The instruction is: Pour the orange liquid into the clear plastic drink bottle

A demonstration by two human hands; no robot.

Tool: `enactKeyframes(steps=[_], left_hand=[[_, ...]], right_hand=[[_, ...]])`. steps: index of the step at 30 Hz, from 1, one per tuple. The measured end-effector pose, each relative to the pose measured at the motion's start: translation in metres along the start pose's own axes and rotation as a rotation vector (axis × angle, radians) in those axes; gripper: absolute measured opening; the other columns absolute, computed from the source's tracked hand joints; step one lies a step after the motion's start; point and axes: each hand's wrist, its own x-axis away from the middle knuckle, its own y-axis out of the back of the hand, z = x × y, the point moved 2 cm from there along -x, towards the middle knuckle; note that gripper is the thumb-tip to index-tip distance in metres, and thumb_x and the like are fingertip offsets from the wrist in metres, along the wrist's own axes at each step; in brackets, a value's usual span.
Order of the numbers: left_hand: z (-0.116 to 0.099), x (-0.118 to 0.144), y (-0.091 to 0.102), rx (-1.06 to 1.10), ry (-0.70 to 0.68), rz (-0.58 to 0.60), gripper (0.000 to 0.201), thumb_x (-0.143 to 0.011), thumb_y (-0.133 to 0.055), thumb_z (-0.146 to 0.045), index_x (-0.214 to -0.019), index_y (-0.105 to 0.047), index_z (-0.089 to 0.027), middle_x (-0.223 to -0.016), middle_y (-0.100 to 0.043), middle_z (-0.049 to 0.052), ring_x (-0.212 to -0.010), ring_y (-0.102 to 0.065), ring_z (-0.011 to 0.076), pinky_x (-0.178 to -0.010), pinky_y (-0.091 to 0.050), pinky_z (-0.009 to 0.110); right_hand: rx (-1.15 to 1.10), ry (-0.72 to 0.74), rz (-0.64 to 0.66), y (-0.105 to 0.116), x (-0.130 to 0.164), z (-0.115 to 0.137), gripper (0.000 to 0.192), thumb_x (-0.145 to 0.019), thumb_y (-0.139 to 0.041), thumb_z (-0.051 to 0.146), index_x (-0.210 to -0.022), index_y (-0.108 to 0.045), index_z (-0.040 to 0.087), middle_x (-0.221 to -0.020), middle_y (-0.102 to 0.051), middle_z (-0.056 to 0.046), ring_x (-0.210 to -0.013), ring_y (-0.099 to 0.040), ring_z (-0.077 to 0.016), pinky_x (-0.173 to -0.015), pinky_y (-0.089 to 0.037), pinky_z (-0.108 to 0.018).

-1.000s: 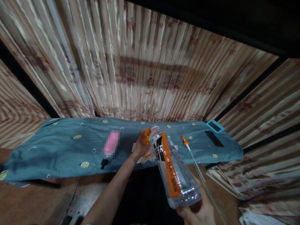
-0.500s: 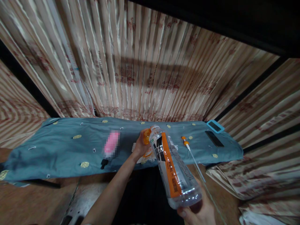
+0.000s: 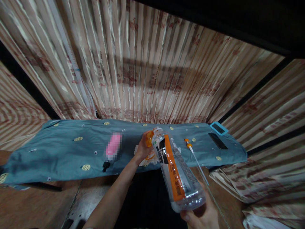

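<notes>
My right hand (image 3: 202,216) is closed around the base of a clear plastic drink bottle (image 3: 177,171) with an orange, black and white label. It is tilted, its uncapped mouth up and to the left. At that mouth, my left hand (image 3: 142,147) grips a translucent orange bottle (image 3: 149,138), mostly hidden by my fingers and the drink bottle. I cannot tell if liquid passes between them. Right of them lies an orange pump head (image 3: 188,143) with a long pale tube. Below my left hand is a white frilly-edged piece (image 3: 144,163) with orange on it, partly covered.
A blue-green patterned cloth (image 3: 64,152) covers the narrow bench. On it are a blurred pink bottle (image 3: 113,145) with a black cap, a dark phone (image 3: 218,141) and a blue-framed device (image 3: 218,128). Striped curtains (image 3: 152,79) hang behind; black frame bars (image 3: 257,89) stand at the sides.
</notes>
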Motion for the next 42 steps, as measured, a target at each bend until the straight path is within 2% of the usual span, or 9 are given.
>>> enactKeyframes(steps=[5,10,14,26,29,35,42], left_hand=[[-0.004,0.0,0.0,0.019,0.003,-0.005,0.061,-0.061,-0.075,-0.021,-0.115,-0.047,-0.021,-0.112,-0.062,0.006,-0.102,-0.061,0.0215,-0.093,-0.049,0.036],[-0.006,0.001,0.0,0.008,0.006,0.004,0.061,-0.062,-0.075,-0.02,-0.116,-0.047,-0.021,-0.113,-0.062,0.006,-0.102,-0.062,0.0208,-0.093,-0.049,0.036],[-0.006,0.001,0.0,-0.012,0.001,-0.005,0.061,-0.062,-0.075,-0.02,-0.116,-0.047,-0.02,-0.111,-0.063,0.006,-0.1,-0.062,0.0206,-0.092,-0.05,0.036],[0.005,0.001,-0.001,0.052,0.025,-0.003,0.063,-0.061,-0.076,-0.018,-0.117,-0.046,-0.021,-0.113,-0.062,0.006,-0.1,-0.061,0.0205,-0.092,-0.049,0.036],[0.003,0.0,-0.001,0.068,0.027,-0.011,0.064,-0.059,-0.076,-0.018,-0.115,-0.047,-0.021,-0.113,-0.062,0.006,-0.101,-0.061,0.0205,-0.093,-0.048,0.035],[0.0,0.001,0.0,0.024,0.047,-0.014,0.063,-0.059,-0.075,-0.017,-0.116,-0.047,-0.019,-0.112,-0.062,0.005,-0.101,-0.061,0.021,-0.094,-0.048,0.036],[0.001,0.001,0.0,0.021,0.029,-0.01,0.062,-0.06,-0.075,-0.019,-0.116,-0.048,-0.02,-0.11,-0.062,0.005,-0.097,-0.061,0.0203,-0.089,-0.049,0.035]], right_hand=[[-0.01,0.031,-0.003,0.0,-0.001,0.0,0.086,-0.044,-0.084,0.061,-0.116,-0.058,0.021,-0.102,-0.073,-0.006,-0.09,-0.071,-0.0252,-0.075,-0.055,-0.025],[-0.074,0.023,-0.005,0.0,-0.001,0.001,0.08,-0.042,-0.088,0.054,-0.113,-0.062,0.028,-0.097,-0.074,0.001,-0.086,-0.071,-0.019,-0.073,-0.053,-0.018],[-0.069,0.018,0.004,-0.001,-0.001,0.004,0.078,-0.042,-0.089,0.051,-0.112,-0.063,0.029,-0.097,-0.074,0.004,-0.089,-0.071,-0.0175,-0.075,-0.052,-0.015],[-0.106,-0.006,-0.039,-0.004,0.001,0.01,0.08,-0.037,-0.09,0.053,-0.109,-0.064,0.029,-0.086,-0.076,0.009,-0.075,-0.072,-0.0108,-0.07,-0.05,-0.008],[-0.088,0.007,-0.041,-0.005,0.001,0.012,0.08,-0.039,-0.088,0.055,-0.109,-0.064,0.028,-0.088,-0.075,0.008,-0.078,-0.072,-0.0117,-0.071,-0.05,-0.008],[-0.018,0.01,-0.007,-0.005,0.001,0.014,0.083,-0.042,-0.083,0.063,-0.113,-0.061,0.025,-0.092,-0.076,0.002,-0.081,-0.073,-0.0189,-0.07,-0.055,-0.017],[0.009,0.017,0.007,-0.003,0.001,0.012,0.081,-0.045,-0.082,0.063,-0.113,-0.059,0.027,-0.09,-0.077,0.002,-0.08,-0.073,-0.0184,-0.07,-0.055,-0.017]])
